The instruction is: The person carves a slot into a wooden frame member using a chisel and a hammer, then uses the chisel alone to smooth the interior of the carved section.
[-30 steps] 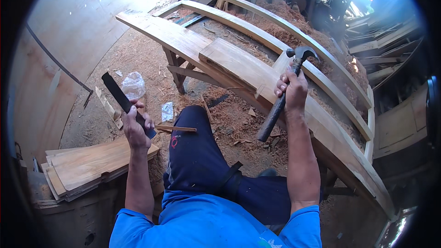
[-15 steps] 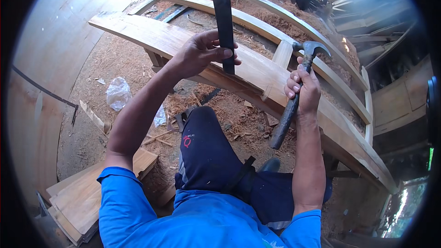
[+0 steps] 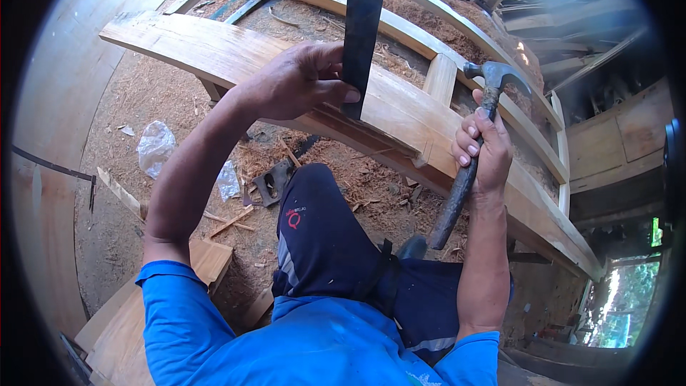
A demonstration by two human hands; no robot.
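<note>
Since a second ago, your left hand [image 3: 304,84] has swung from your left side across to the wooden board [image 3: 409,116], bringing the dark flat bar [image 3: 363,28]. The bar's long axis, slanting leftward then, now runs nearly vertical in view, its far end past the top edge. Your thumb and fingers pinch it near the lower end; I cannot tell whether it touches the board. Your right hand [image 3: 487,151] stays wrapped around the hammer [image 3: 456,199], handle sloping down-left, claw rightward.
</note>
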